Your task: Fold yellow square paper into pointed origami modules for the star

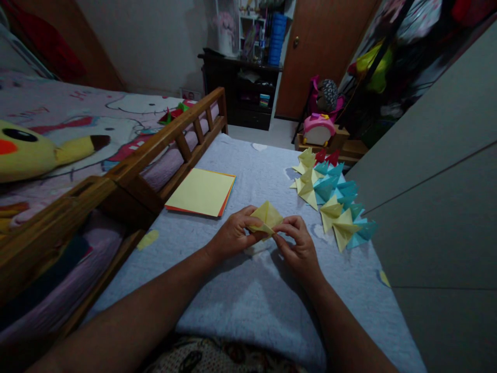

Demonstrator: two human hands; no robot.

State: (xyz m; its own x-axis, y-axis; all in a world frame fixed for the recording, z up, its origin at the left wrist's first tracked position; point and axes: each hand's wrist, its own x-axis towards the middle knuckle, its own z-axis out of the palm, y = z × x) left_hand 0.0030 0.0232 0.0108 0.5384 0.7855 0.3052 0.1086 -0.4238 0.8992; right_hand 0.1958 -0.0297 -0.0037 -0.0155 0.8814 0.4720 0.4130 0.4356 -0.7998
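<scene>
Between my two hands is a partly folded piece of yellow origami paper, held a little above the blue-grey bedspread. My left hand pinches its left side between thumb and fingers. The fingertips of my right hand are closed on its lower right corner. To the left lies a stack of square paper sheets, pale yellow on top with orange and blue edges showing beneath. Several folded paper cranes in yellow, light blue and red stand in a cluster on the right.
A wooden bed rail runs along the left, with a Pikachu plush on the bed behind it. A pale cabinet borders the right side. Beyond the far edge are a dark shelf unit and a pink toy case.
</scene>
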